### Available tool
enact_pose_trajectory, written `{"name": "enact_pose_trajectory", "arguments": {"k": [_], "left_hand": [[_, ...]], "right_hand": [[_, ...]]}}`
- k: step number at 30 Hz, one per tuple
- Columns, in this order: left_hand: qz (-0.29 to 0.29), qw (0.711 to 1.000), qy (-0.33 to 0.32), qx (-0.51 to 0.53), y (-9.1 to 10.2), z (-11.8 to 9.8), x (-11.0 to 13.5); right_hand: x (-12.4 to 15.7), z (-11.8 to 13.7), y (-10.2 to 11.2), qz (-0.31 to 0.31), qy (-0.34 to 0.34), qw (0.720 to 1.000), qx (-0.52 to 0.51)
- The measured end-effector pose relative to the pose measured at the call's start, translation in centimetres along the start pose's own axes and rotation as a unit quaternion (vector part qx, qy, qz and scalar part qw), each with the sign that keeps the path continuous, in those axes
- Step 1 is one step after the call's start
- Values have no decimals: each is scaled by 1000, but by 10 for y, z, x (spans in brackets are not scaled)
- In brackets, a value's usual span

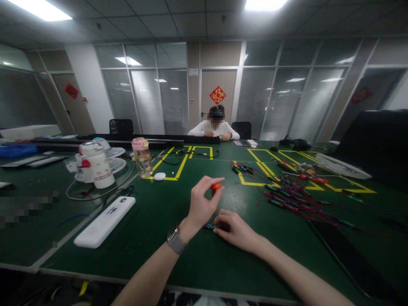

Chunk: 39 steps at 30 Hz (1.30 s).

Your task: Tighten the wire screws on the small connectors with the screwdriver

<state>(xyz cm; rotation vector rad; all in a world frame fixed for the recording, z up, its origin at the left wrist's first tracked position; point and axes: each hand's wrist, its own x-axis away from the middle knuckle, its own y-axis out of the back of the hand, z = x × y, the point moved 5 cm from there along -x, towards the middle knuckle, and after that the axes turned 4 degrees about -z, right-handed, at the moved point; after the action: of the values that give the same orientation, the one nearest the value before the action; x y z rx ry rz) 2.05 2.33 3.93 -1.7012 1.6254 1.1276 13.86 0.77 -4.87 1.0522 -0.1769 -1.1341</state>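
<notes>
My left hand [204,199], with a watch on its wrist, is raised over the table in front of me. Its thumb and fingers close around a small orange-red object [216,187], mostly hidden by the hand, so its kind is unclear. Lower and to the right, my right hand [235,229] rests at the table surface with curled fingers. Its fingertips pinch the end of a small green circuit board with wires [209,226], which lies below my left hand.
On the right lies a tangled pile of wired circuit boards [293,197] beside a dark flat panel [341,255]. A white power bank [105,222], a white jug [97,165] and a pink-lidded bottle [142,159] stand left. Across the green table sits another person [215,127].
</notes>
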Motion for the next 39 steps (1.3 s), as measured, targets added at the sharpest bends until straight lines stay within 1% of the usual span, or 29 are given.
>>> {"name": "enact_pose_trajectory", "arguments": {"k": [3,7,10,13,18,20,23,25,28,34,39], "left_hand": [[-13,1000,-9,-22,2,0,0],[35,999,8,30,-1,-1,0],[50,997,10,51,-3,-2,-1],[39,999,-4,31,-3,-2,-1],[-6,1000,-16,-19,1,-1,-1],[7,1000,-14,-11,1,-1,0],[50,998,-9,28,-4,-3,1],[63,997,-6,45,-6,-3,2],[53,998,-10,32,-7,-3,3],[7,999,-14,-34,-1,-2,1],[29,1000,-5,5,-3,-2,0]], "right_hand": [[0,0,0,1,-6,1000,6],[-1,0,0,0,-3,1000,5],[-2,1,0,0,4,1000,0],[-2,2,1,1,0,1000,0],[-2,3,1,7,-17,1000,7],[-2,4,2,8,-13,1000,6],[-2,5,2,2,3,1000,-3],[-2,4,1,0,10,1000,-7],[-2,2,0,1,8,1000,-9],[-2,2,2,9,-12,1000,2],[-2,2,1,12,-8,1000,8]]}}
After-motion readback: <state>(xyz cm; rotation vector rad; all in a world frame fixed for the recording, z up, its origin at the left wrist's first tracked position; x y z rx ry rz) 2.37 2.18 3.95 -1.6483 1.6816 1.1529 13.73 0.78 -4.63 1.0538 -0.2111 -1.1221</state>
